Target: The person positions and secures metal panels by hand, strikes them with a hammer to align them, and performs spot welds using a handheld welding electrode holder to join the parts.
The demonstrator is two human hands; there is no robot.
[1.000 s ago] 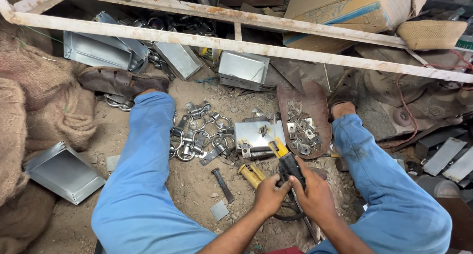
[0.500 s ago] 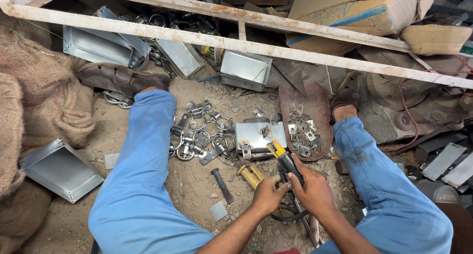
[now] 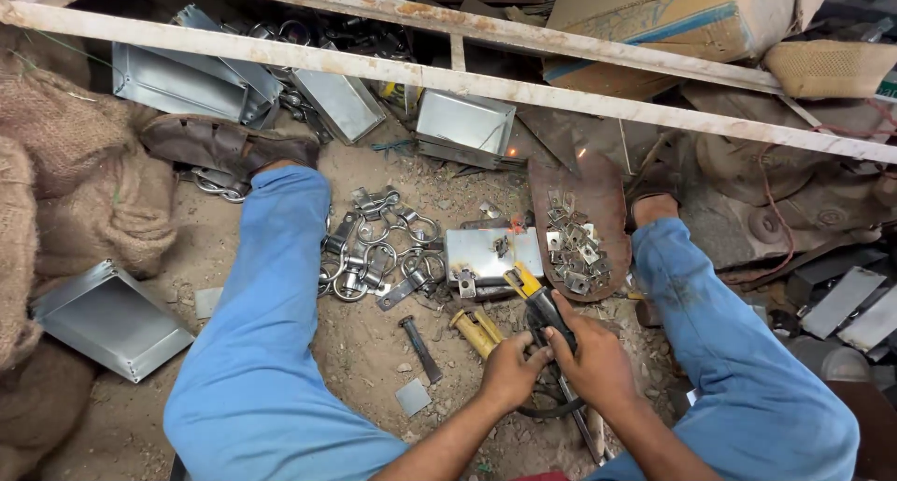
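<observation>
Looking down from the head camera, we see our left hand and right hand both clenched around a black tool with a yellow tip, perhaps a welding holder. Its tip touches the near edge of a small metal box lying on the dirt between our legs. Metal rings lie left; a small hammer rests nearby.

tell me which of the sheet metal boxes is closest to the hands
The flat sheet metal box lying on the dirt between the legs, just ahead of the hands' yellow-tipped tool. The other boxes sit farther off: under the rusty bar and at far left.
</observation>
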